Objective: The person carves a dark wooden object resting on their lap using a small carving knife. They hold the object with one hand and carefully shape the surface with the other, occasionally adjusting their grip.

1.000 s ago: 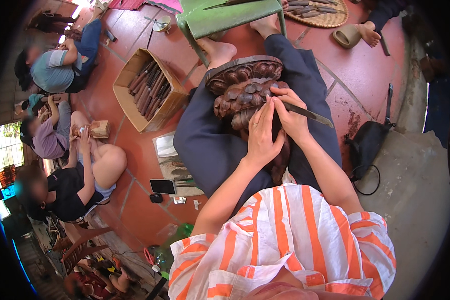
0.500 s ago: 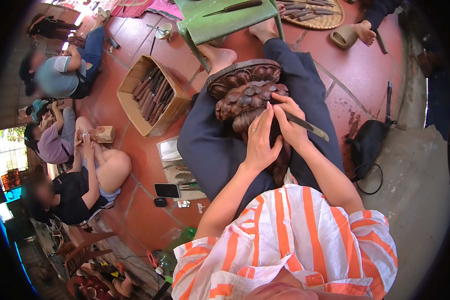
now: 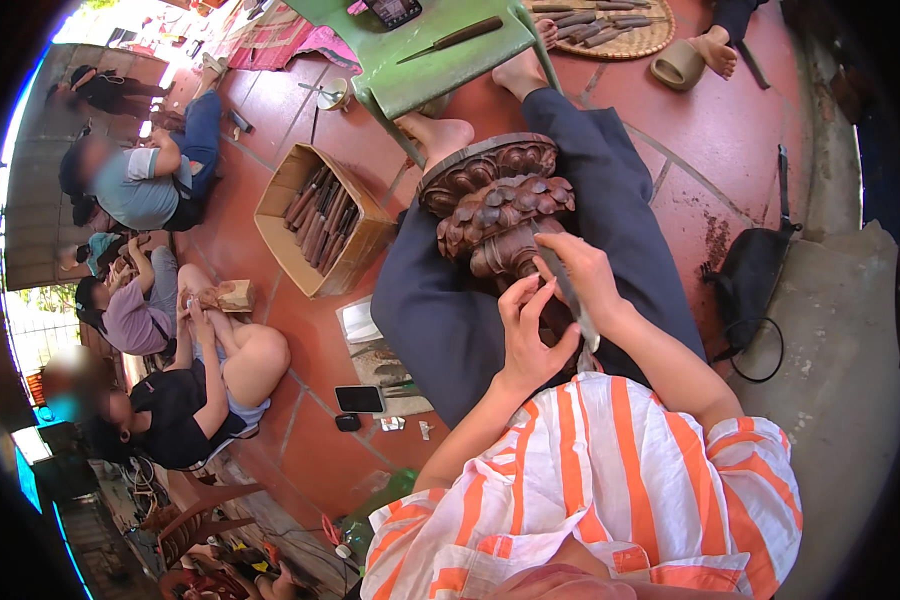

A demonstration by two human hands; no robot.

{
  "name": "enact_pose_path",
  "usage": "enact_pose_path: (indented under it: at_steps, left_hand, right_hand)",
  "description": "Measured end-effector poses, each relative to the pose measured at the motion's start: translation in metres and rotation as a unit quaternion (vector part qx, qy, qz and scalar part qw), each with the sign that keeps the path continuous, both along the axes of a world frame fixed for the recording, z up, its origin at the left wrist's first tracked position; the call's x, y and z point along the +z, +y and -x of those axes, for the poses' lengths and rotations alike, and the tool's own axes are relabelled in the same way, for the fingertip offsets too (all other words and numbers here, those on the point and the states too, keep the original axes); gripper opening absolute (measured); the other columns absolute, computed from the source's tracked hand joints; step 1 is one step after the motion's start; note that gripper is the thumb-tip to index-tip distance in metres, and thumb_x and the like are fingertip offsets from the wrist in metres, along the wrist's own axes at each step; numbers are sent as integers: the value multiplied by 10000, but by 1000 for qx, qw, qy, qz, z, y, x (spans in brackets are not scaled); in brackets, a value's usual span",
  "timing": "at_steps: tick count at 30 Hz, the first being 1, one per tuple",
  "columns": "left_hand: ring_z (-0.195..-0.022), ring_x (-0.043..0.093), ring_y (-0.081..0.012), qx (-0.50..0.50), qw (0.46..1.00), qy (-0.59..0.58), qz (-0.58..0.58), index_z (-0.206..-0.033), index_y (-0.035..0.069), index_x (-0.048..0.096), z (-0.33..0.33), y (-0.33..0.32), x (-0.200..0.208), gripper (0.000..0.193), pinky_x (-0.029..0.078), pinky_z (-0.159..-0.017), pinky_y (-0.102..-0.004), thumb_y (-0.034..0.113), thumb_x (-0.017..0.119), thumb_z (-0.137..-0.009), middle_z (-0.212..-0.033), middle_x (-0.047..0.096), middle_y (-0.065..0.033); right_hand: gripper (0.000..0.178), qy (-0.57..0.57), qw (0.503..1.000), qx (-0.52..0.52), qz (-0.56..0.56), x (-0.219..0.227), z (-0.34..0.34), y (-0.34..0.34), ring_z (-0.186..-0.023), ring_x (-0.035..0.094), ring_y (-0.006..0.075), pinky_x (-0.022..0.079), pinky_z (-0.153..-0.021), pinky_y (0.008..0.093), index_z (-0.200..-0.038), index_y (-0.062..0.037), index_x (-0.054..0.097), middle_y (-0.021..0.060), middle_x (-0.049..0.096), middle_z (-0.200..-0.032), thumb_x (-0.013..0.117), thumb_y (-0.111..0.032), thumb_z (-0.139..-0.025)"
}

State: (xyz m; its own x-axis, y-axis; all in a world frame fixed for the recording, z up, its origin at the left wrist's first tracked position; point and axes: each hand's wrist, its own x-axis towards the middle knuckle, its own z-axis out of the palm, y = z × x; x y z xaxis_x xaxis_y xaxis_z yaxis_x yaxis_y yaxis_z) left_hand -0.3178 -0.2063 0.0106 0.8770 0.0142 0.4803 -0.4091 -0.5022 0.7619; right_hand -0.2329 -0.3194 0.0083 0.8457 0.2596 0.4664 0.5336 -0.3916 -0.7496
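A dark brown wood carving (image 3: 505, 205), with rows of rounded petals and a wide round base at its far end, lies between my legs. My right hand (image 3: 585, 275) is closed around a carving chisel, whose flat grey blade (image 3: 567, 290) points back toward my body above the carving's near part. My left hand (image 3: 530, 335) is just left of the blade, its fingers bent and its thumb apart from them, near the blade's tip. Behind both hands the carving's near end is mostly hidden.
A green plastic stool (image 3: 450, 60) ahead holds a slim pointed tool (image 3: 460, 37) and a phone. To the left are a cardboard box (image 3: 315, 225) of wooden-handled tools and a phone (image 3: 360, 399). A black bag (image 3: 755, 275) lies right. Several people sit at far left.
The chisel has swung from pointing outward right to pointing back toward me. My left hand has come off the right hand and moved nearer my body. The view has shifted slightly.
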Motion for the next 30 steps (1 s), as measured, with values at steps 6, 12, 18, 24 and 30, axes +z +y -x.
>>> enact_pose_path:
  at_steps: [6,12,18,24,30]
  left_hand:
    - [-1106,468,-263,92,995,17,32,-1145,12,566,-16,12,10,390,391,-949,-352,305,632,-896,-1184,457,-161]
    - [-850,573,-137,42,923,208,320,-1054,-9,562,-18,32,17,192,464,-797,-264,149,496,-968,-974,595,-102]
    - [-872,601,-162,42,880,170,442,-992,-27,533,-17,51,7,137,501,-829,-299,89,464,-974,-1016,590,-126]
    - [-631,569,-169,286,902,15,323,-859,-10,525,18,150,39,343,507,-586,-298,281,428,-1012,-792,581,-132]
    - [-407,425,-74,602,781,125,111,-580,54,551,93,257,29,584,296,-390,-215,521,524,-930,-454,429,-10]
  right_hand:
    - [242,-33,999,3,38,2,0,13,-664,638,284,517,-580,367,-949,-25,637,110,640,-773,637,-25,-707]
    - [198,-76,997,10,5,-3,-11,10,-636,632,267,509,-571,359,-945,-23,652,93,642,-741,657,-54,-749]
    - [303,4,998,66,-10,-4,0,19,-804,645,297,523,-671,371,-1089,-34,628,120,652,-917,666,-106,-797]
    - [229,33,987,160,-15,-16,-2,14,-814,638,303,516,-707,375,-1007,-29,650,120,650,-885,670,-88,-787]
    - [185,77,981,179,-18,-9,-7,15,-822,651,292,511,-732,343,-980,-4,660,133,665,-901,671,-54,-803]
